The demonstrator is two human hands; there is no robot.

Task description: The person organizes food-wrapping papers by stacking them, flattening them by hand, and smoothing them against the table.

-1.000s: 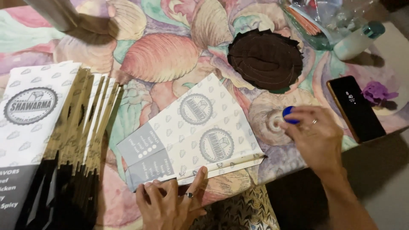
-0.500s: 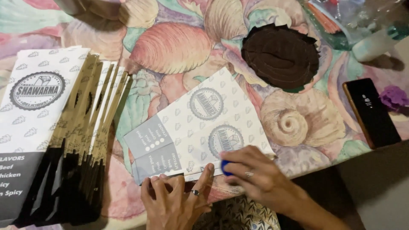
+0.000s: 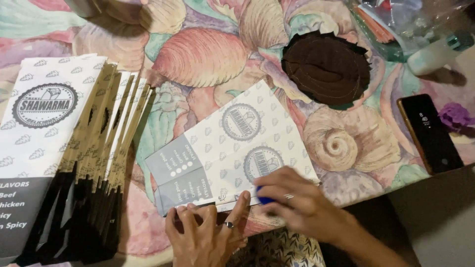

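1. A fanned stack of printed paper bags [image 3: 74, 163] lies at the left of the table [image 3: 198, 59], white and grey with dark gusset edges. It looks light and floppy, and the sheets would likely slide over one another if lifted by one corner.
2. The left hand [image 3: 208, 232] lies flat with its fingers spread, pressing the near edge of a single paper bag [image 3: 232, 148] against the table. It grips nothing.
3. That single paper bag lies flat near the table's front edge, just right of the stack. It seems thin, easily creased and prone to tearing, so it is best held by flat pressure along an edge or fold.
4. The right hand [image 3: 297, 202] rests on the bag's near right corner, fingers curled about a small blue object [image 3: 264, 199], probably a glue stick.
5. Farther right lie a dark brown fabric piece [image 3: 326, 66] and a black phone [image 3: 429, 132], untouched.
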